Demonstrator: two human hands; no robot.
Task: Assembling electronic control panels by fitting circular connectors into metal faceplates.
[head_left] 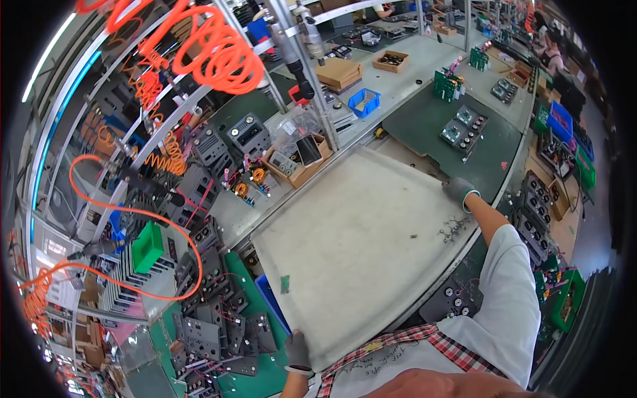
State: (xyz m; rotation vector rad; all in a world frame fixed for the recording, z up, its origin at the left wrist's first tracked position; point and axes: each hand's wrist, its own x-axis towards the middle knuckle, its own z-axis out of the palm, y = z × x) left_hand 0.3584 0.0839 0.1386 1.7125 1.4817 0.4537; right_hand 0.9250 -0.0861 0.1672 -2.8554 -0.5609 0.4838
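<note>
A large pale flat board (358, 245) lies across the bench in front of me; I cannot tell its material. My left hand (298, 349), in a grey glove, is closed on its near left corner. My right hand (460, 191), in a matching glove, is closed on its right edge. The fingers of both hands are partly hidden by the board and the gloves. On the board lie a green scrap (284, 284) near the left edge, a small dark bit (413, 236), and a cluster of small grey pieces (454, 230) by the right edge.
Dark panel housings (206, 338) are piled to the left. An orange air hose (199, 255) loops down there, with coiled hoses (219, 56) above. Beyond the board are a cardboard box (298, 162) and a blue bin (364, 103). A green mat (481, 159) bears a circuit assembly (464, 127).
</note>
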